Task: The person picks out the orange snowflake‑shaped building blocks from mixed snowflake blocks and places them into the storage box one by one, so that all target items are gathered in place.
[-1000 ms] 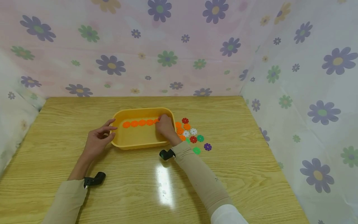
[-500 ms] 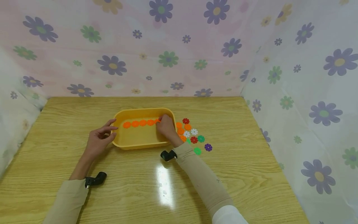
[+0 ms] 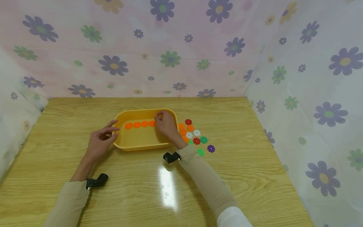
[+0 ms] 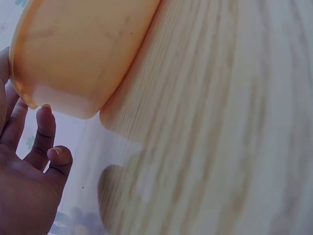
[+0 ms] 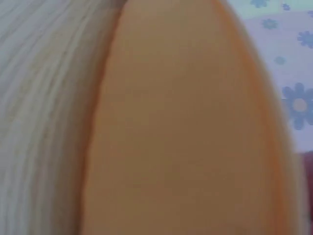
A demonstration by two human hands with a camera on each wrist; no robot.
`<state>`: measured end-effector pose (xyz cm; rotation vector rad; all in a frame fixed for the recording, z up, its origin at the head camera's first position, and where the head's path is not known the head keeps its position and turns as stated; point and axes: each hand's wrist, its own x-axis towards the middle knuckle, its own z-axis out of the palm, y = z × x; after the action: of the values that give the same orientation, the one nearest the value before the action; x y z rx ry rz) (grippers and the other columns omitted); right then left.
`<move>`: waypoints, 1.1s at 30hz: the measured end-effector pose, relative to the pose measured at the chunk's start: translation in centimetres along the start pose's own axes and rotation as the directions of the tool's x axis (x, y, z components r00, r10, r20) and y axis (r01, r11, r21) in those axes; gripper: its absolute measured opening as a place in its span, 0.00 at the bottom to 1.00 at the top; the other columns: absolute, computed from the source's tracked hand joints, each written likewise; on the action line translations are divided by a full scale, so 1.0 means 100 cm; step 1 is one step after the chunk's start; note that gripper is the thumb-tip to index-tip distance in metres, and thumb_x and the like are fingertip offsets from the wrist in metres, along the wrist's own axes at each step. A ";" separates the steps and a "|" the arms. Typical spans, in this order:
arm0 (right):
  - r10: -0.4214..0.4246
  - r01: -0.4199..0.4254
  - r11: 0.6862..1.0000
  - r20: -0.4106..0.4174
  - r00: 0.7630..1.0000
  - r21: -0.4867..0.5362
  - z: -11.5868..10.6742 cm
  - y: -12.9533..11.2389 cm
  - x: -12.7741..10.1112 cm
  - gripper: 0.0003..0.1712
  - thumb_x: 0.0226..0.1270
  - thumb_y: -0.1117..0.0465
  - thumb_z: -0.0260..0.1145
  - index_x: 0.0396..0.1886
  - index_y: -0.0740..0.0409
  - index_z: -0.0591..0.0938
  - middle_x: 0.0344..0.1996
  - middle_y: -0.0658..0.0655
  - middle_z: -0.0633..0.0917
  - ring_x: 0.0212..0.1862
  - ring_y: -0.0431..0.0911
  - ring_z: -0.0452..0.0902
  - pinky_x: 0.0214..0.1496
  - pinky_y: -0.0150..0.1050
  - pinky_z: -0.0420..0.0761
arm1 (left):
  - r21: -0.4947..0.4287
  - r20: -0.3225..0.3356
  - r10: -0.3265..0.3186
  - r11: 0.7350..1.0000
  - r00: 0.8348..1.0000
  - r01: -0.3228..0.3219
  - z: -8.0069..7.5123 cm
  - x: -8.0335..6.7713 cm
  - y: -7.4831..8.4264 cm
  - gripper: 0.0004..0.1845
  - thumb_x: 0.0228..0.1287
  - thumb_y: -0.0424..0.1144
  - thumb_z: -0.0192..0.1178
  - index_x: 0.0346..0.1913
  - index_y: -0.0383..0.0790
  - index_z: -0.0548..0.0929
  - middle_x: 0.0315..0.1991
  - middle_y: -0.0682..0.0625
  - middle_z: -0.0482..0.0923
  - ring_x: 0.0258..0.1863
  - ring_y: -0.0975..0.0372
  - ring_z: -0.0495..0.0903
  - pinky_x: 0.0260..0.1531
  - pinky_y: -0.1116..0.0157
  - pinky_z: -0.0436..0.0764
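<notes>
Left of everything on the wooden tabletop (image 3: 136, 189), a tan sleeve (image 3: 68, 201) runs up to the left hand (image 3: 99, 142), with a black wrist camera (image 3: 97, 181) just to the right of that wrist. The left hand's fingers are loosely bent and spread; they reach the near end of the yellow plastic tray (image 3: 141, 147), at least one fingertip lying over its rim, without closing round it. Inside the tray, to the right of the left hand, four orange notched discs (image 3: 137, 125) show in a row leading toward the right hand (image 3: 166, 126). That hand reaches over the tray's right end, its fingers bent and thumb and forefinger close together, just beside the last visible disc; whether it pinches anything I cannot tell. Immediately right of the right hand, outside the tray, lie loose discs: orange ones (image 3: 190, 128) nearest, with red ones (image 3: 196, 141), white ones (image 3: 197, 132) and green ones (image 3: 200, 152) among and past them, and a purple one (image 3: 211, 148) farthest right.
</notes>
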<state>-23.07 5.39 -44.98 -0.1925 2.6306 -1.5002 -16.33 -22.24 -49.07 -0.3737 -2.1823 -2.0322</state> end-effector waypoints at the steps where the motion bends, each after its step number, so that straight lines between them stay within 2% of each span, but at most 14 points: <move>1: -0.026 0.026 0.999 0.009 1.000 0.032 -0.003 -0.002 -0.001 0.17 0.81 0.57 0.56 0.58 0.64 0.77 0.39 0.65 0.84 0.24 0.47 0.75 0.26 0.33 0.73 | -0.001 -0.004 -0.003 1.000 1.000 0.003 0.000 0.000 0.000 0.13 0.70 0.23 0.60 0.51 0.14 0.80 0.68 0.52 0.77 0.61 0.68 0.78 0.31 0.76 0.73; 6: -0.167 0.163 0.972 0.014 0.986 0.169 -0.024 -0.012 -0.001 0.16 0.82 0.60 0.55 0.57 0.67 0.78 0.42 0.70 0.82 0.35 0.64 0.79 0.28 0.31 0.73 | -0.002 -0.008 -0.007 1.000 1.000 0.007 -0.001 0.000 -0.002 0.13 0.70 0.23 0.60 0.51 0.14 0.80 0.68 0.55 0.77 0.57 0.70 0.79 0.31 0.76 0.74; 9: -0.209 0.205 0.955 -0.004 0.978 0.216 -0.041 -0.013 0.000 0.15 0.82 0.62 0.54 0.56 0.67 0.80 0.41 0.72 0.82 0.34 0.67 0.75 0.30 0.32 0.72 | 0.001 -0.006 -0.005 1.000 1.000 0.005 -0.001 0.000 -0.002 0.13 0.70 0.23 0.60 0.51 0.14 0.80 0.68 0.55 0.77 0.54 0.71 0.80 0.31 0.76 0.74; 13: -0.218 0.211 0.950 0.003 0.976 0.230 -0.066 -0.010 -0.001 0.15 0.82 0.62 0.54 0.55 0.67 0.81 0.40 0.74 0.80 0.28 0.63 0.71 0.30 0.34 0.73 | 0.005 -0.006 0.002 1.000 1.000 -0.002 -0.001 0.000 -0.001 0.12 0.70 0.23 0.60 0.51 0.14 0.80 0.67 0.56 0.77 0.54 0.71 0.80 0.30 0.76 0.73; 17: -0.217 0.206 0.961 0.042 0.975 0.182 -0.089 0.003 -0.004 0.16 0.83 0.63 0.53 0.54 0.70 0.81 0.38 0.72 0.82 0.34 0.69 0.72 0.30 0.32 0.73 | 0.003 -0.009 0.005 1.000 1.000 -0.005 -0.001 0.000 -0.002 0.12 0.70 0.22 0.59 0.50 0.14 0.80 0.67 0.58 0.78 0.57 0.71 0.79 0.31 0.76 0.73; 20: -0.197 0.186 0.972 0.069 0.978 0.142 -0.101 0.018 -0.005 0.17 0.83 0.63 0.52 0.56 0.72 0.81 0.38 0.70 0.83 0.34 0.70 0.72 0.27 0.32 0.72 | -0.001 -0.009 0.002 1.000 1.000 -0.002 -0.001 0.000 -0.002 0.12 0.70 0.23 0.59 0.50 0.14 0.80 0.67 0.57 0.77 0.62 0.71 0.77 0.31 0.76 0.73; 22: -0.176 0.164 0.976 0.075 0.981 0.141 -0.107 0.030 -0.006 0.18 0.83 0.63 0.52 0.56 0.73 0.80 0.39 0.72 0.82 0.33 0.70 0.71 0.28 0.37 0.75 | -0.004 -0.008 0.000 1.000 1.000 0.000 -0.001 0.000 -0.003 0.12 0.71 0.23 0.59 0.51 0.14 0.80 0.67 0.57 0.77 0.64 0.71 0.76 0.31 0.76 0.74; 25: -0.116 0.107 0.987 0.067 0.991 0.123 -0.112 0.047 -0.008 0.19 0.83 0.62 0.52 0.58 0.73 0.80 0.42 0.76 0.82 0.35 0.69 0.75 0.35 0.46 0.82 | 0.005 -0.005 -0.002 1.000 1.000 0.002 -0.001 0.000 -0.003 0.13 0.71 0.24 0.59 0.51 0.14 0.80 0.68 0.57 0.77 0.65 0.72 0.75 0.32 0.76 0.74; 27: -0.085 0.081 0.994 0.048 0.995 0.073 -0.115 0.058 -0.010 0.19 0.82 0.62 0.53 0.58 0.73 0.80 0.44 0.75 0.83 0.38 0.67 0.78 0.40 0.49 0.83 | 0.007 -0.005 -0.004 1.000 1.000 0.004 -0.001 -0.001 -0.003 0.13 0.71 0.24 0.59 0.51 0.14 0.80 0.67 0.58 0.77 0.65 0.72 0.75 0.32 0.76 0.74; 31: 0.002 -0.002 0.999 0.007 1.000 -0.051 -0.116 0.078 -0.014 0.17 0.79 0.61 0.58 0.55 0.69 0.83 0.45 0.68 0.85 0.43 0.59 0.80 0.42 0.43 0.80 | 0.011 -0.011 -0.005 1.000 1.000 0.005 -0.001 -0.001 -0.004 0.13 0.71 0.24 0.59 0.51 0.14 0.80 0.67 0.59 0.77 0.66 0.73 0.73 0.33 0.76 0.75; 33: 0.062 -0.061 0.995 -0.001 0.998 -0.076 -0.117 0.085 -0.016 0.16 0.78 0.61 0.61 0.55 0.67 0.84 0.47 0.67 0.85 0.46 0.57 0.80 0.45 0.43 0.81 | 0.010 -0.013 -0.001 1.000 1.000 0.001 -0.001 -0.001 -0.004 0.13 0.71 0.24 0.59 0.51 0.14 0.80 0.67 0.58 0.77 0.67 0.73 0.73 0.34 0.76 0.75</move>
<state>-23.77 19.85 -46.36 -0.1175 2.6685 -1.3828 -16.38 -22.35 -49.45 -0.3570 -2.1842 -2.0180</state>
